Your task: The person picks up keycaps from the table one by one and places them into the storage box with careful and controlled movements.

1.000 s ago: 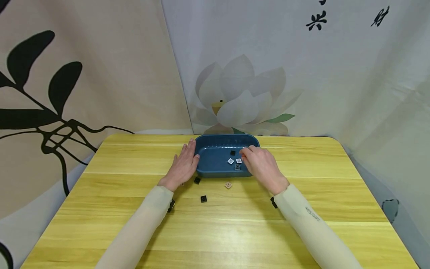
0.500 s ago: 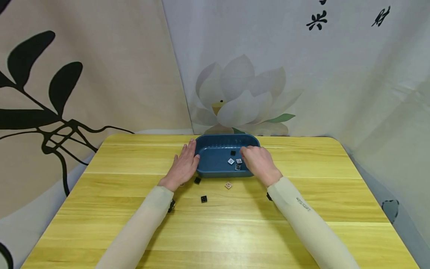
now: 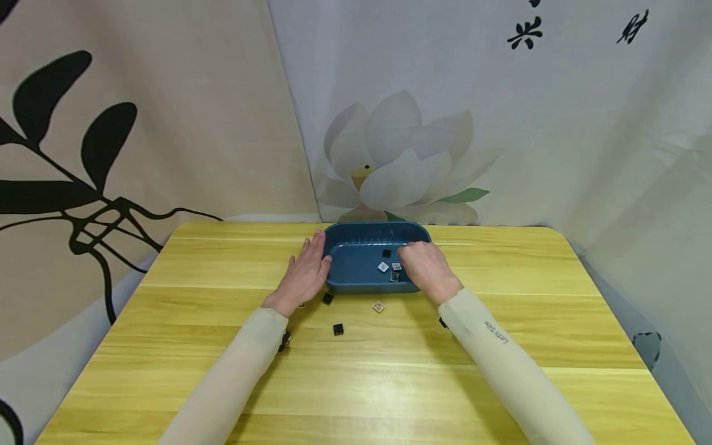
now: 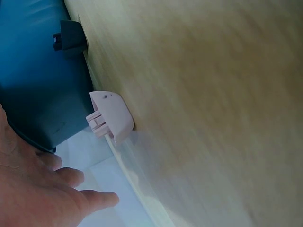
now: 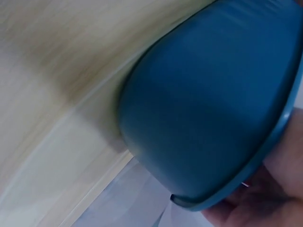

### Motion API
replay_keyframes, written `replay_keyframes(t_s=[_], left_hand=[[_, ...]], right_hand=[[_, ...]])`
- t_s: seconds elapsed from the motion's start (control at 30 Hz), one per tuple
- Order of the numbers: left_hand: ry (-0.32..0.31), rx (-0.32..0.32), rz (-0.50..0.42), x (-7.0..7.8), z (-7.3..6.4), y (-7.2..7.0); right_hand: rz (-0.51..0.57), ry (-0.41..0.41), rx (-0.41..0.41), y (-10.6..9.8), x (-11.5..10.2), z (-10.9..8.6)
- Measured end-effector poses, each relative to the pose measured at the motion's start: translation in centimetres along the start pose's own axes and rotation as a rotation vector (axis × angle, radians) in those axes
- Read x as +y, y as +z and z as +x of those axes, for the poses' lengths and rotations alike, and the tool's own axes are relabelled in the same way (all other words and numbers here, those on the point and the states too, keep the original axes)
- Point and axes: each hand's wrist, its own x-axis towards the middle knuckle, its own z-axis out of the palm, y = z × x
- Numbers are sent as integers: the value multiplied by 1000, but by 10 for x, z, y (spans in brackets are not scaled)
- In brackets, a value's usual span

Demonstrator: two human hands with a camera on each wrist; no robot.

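Note:
A dark blue tray [image 3: 356, 288] stands at the table's far edge. My left hand [image 3: 302, 272] lies along its left side, fingers straight. My right hand [image 3: 427, 266] reaches over the right rim with fingers curled inside. In the right wrist view, the tray's wall [image 5: 203, 104] hides most of those fingers, so I cannot tell what they hold. Near them in the tray lie a black keycap [image 3: 386, 253], two white keycaps [image 3: 383, 267] and a grey one [image 3: 394, 277]. A pink keycap [image 4: 116, 116], stem showing, sits below my left hand in the left wrist view.
In front of the tray, the wooden table [image 3: 356, 383] bears a pale pink keycap [image 3: 378, 307] and two black keycaps [image 3: 338, 329]. Behind the table hangs a printed curtain [image 3: 400, 93]. Another pink keycap lies partly under the left wrist.
My right forearm and wrist have shifted left and slightly up, while the right fingers stay over the tray's right side. The left hand and the visible keycaps hold their places.

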Motion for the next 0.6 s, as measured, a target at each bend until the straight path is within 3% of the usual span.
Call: replay_keyframes(t_s=[0.33,0.43,0.6], left_hand=[[5,19,-5,2,0,2],[4,22,-10,3,0,3],[3,22,-8,4,1,3]], right_hand=[[37,32,-104,-3,4,0],[46,19,-54,-4,4,-4],[91,-12,96,-5,4,-17]])
